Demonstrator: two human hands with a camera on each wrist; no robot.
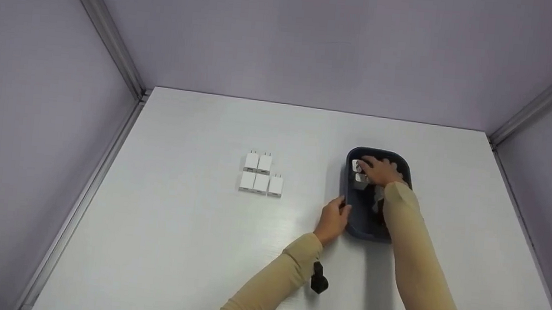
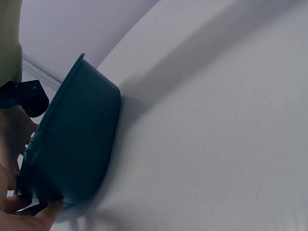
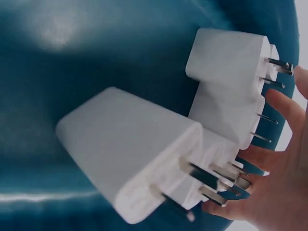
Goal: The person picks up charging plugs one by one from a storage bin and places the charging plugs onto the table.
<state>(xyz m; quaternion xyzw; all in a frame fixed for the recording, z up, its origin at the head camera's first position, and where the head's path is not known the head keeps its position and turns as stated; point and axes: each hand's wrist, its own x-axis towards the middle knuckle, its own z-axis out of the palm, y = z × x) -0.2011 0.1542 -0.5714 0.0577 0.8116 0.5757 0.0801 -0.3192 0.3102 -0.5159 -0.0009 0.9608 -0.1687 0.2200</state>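
My left hand point(image 1: 332, 222) grips the near left side of a dark blue-green plastic tub point(image 1: 362, 231); in the left wrist view its fingertips point(image 2: 52, 211) press the outer wall near the rim. Inside the far part of the tub is my right hand point(image 1: 382, 173), its fingers spread among white plug chargers point(image 1: 361, 178). The right wrist view shows several chargers point(image 3: 226, 60) heaped together with metal prongs toward the hand. Fingers touch the prong ends there, none visibly closed round a charger. A larger-looking charger point(image 3: 130, 149) lies nearest that camera.
On the white table point(image 1: 173, 246), left of the tub, white chargers point(image 1: 260, 182) lie side by side, two in a back row and three in front. A black wrist camera point(image 1: 318, 278) sticks out from the left sleeve. Pale walls point(image 1: 315, 43) border the table.
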